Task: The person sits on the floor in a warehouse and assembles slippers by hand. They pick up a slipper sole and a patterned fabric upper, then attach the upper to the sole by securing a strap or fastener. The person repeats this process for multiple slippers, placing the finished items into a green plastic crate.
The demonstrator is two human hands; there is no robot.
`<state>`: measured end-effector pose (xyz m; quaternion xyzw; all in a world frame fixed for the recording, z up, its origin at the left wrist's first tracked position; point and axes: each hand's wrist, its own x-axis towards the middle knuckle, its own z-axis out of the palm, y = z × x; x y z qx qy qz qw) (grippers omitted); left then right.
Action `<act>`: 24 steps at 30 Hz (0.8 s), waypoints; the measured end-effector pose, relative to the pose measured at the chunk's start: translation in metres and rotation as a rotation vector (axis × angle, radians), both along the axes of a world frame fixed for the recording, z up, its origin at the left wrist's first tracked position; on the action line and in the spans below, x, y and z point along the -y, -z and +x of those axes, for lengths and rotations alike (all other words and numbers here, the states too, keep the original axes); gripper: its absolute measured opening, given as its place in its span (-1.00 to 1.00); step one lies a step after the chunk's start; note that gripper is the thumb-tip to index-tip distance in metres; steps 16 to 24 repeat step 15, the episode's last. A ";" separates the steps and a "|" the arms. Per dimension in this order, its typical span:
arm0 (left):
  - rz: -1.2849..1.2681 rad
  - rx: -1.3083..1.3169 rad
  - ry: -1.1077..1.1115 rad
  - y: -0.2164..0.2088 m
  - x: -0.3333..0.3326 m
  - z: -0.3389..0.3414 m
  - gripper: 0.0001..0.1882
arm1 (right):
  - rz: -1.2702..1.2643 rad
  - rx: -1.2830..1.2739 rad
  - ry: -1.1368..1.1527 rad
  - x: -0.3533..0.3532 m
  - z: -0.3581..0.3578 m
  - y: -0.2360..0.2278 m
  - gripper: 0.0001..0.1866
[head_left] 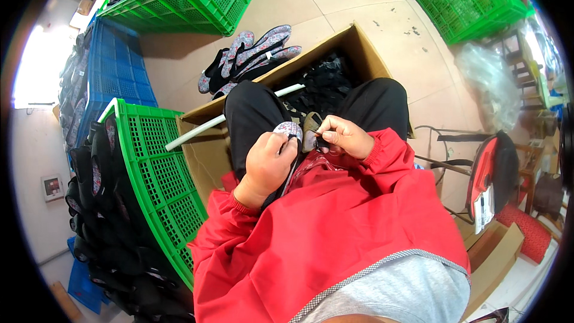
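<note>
My left hand (pixel 270 158) is closed round a cloth shoe (pixel 289 130) in my lap, with its pale floral toe showing above the fingers. Close beside it, my right hand (pixel 348 137) is pinched at thumb and fingertips on a small dark piece; whether that belongs to the same shoe I cannot tell. The rest of the shoe is hidden by my hand and the red garment (pixel 341 221). Between my knees stands a cardboard box (pixel 359 54) holding black scraps (pixel 326 81). Several floral-soled shoes (pixel 254 54) lie piled on the floor just past the box.
A white rod (pixel 203 131) crosses the box's left side. Left of me stand a green crate (pixel 158 173) with black shoes (pixel 98 203) by it and a blue crate (pixel 116 69). More green crates (pixel 203 0) are farther off. A red-and-black chair (pixel 493 167) stands right.
</note>
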<state>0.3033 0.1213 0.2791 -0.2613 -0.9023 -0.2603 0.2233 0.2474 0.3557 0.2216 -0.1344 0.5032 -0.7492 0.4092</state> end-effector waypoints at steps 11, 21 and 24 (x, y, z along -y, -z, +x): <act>0.011 -0.198 0.110 0.008 0.003 -0.001 -0.85 | 0.190 -0.393 -0.119 0.016 -0.009 -0.012 -0.76; 0.014 -0.226 0.093 0.008 0.003 -0.001 -0.86 | 0.332 -0.511 -0.159 0.018 -0.013 -0.017 -0.75; 0.014 -0.226 0.093 0.008 0.003 -0.001 -0.86 | 0.332 -0.511 -0.159 0.018 -0.013 -0.017 -0.75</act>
